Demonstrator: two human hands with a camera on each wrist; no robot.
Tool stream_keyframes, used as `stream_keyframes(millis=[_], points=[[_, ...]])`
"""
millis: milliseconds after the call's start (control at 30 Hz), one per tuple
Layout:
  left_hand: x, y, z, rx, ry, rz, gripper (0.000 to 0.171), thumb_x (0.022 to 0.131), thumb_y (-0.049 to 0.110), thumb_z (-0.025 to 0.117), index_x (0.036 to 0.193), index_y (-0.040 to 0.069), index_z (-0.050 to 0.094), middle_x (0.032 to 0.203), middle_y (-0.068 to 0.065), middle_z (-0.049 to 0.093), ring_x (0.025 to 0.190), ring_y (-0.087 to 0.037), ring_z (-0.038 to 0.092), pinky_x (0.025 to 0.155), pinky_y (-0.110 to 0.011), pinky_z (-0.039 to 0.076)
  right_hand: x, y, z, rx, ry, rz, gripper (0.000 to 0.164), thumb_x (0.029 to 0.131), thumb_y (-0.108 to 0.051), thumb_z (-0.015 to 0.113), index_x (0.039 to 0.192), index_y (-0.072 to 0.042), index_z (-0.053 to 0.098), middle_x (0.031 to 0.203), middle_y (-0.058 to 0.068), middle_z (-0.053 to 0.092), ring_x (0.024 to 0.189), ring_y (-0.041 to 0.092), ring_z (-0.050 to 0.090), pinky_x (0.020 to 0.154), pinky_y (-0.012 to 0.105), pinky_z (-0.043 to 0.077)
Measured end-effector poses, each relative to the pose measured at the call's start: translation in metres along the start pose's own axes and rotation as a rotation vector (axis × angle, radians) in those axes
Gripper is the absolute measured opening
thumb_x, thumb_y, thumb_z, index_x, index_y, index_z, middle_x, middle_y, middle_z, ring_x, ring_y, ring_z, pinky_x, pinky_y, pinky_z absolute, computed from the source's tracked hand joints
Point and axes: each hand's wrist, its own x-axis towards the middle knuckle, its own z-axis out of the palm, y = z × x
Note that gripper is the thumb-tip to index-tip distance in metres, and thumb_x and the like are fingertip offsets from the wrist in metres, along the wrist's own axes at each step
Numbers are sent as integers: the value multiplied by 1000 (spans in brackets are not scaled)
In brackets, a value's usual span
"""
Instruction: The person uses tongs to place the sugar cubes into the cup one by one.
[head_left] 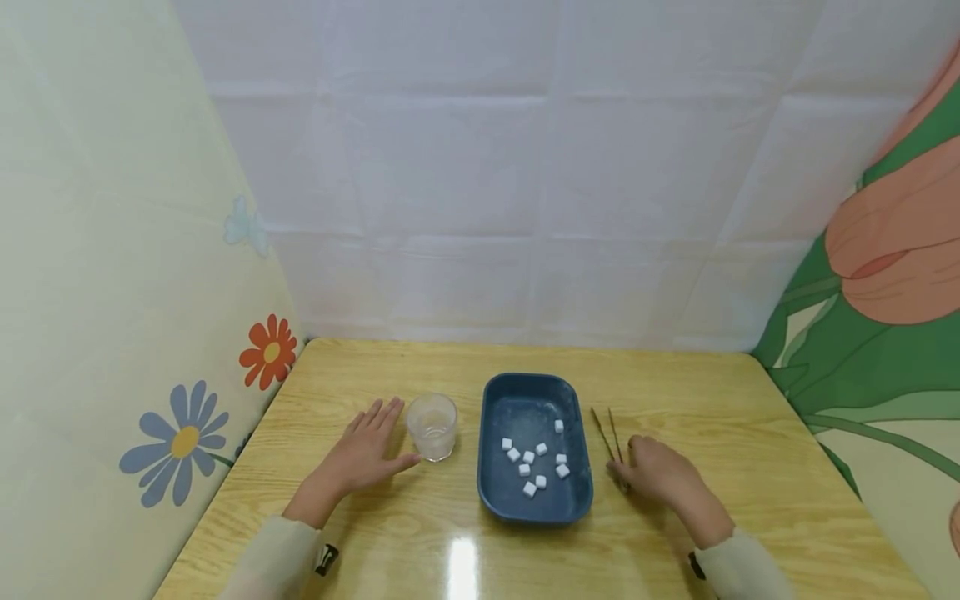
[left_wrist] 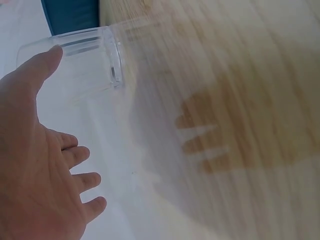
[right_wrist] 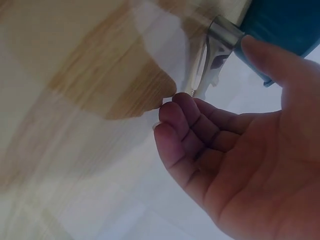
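Observation:
A clear drinking glass stands upright on the table. Just to its left lies my left hand, fingers spread, with the thumb reaching towards the glass's near side. In the left wrist view the thumb overlaps the glass, and the other fingers are apart from it. Metal tongs lie on the table with their two legs pointing away. My right hand is at their near end, fingers loosely bent. The right wrist view has the thumb tip against the bent end of the tongs, the other fingertips beside the legs.
A dark blue tray sits between the glass and the tongs, with several small white cubes scattered inside. Behind the wooden table hangs a white cloth. Flower-printed cloths flank both sides.

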Motion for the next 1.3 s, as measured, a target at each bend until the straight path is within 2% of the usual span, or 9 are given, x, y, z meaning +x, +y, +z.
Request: stream_keyframes(millis=[267,467,767,1167,1300], points=[[1,5,-1,-18,-10,32,96,83,65,52,149,4,19,153,-14,23,142,-31,17,113,-49,17,1,-4,1,-16,-15,31,43,87,-48,59,82,-6,53,67,5,50,56,17,47,48,30,37],[5,6,3,-25,-5,49,96,83,64,53,148,3,19,153,-15,23,142,-30,18,113,-47,19,2,-9,1,-18,6,28,39,86,-44,62,73,-9,50,63,5,50,52,16,46,46,30,36],[8,8,5,-33,-13,48,98,81,68,53,149,5,20,153,-14,22,142,-30,16,113,-47,18,5,-12,1,-44,-17,28,40,86,-44,62,76,-8,49,65,5,50,53,16,46,47,29,36],[16,11,7,-45,-15,13,102,78,70,55,148,4,21,153,-13,24,142,-28,17,114,-45,17,8,-18,1,-41,-22,31,39,86,-41,63,83,-4,52,66,5,50,54,17,48,47,30,36],[19,11,8,-63,-6,4,106,74,72,57,147,3,23,152,-13,26,142,-28,19,113,-45,19,11,-16,3,-49,-20,37,43,86,-42,63,89,-1,53,68,5,50,56,18,48,49,32,38]])
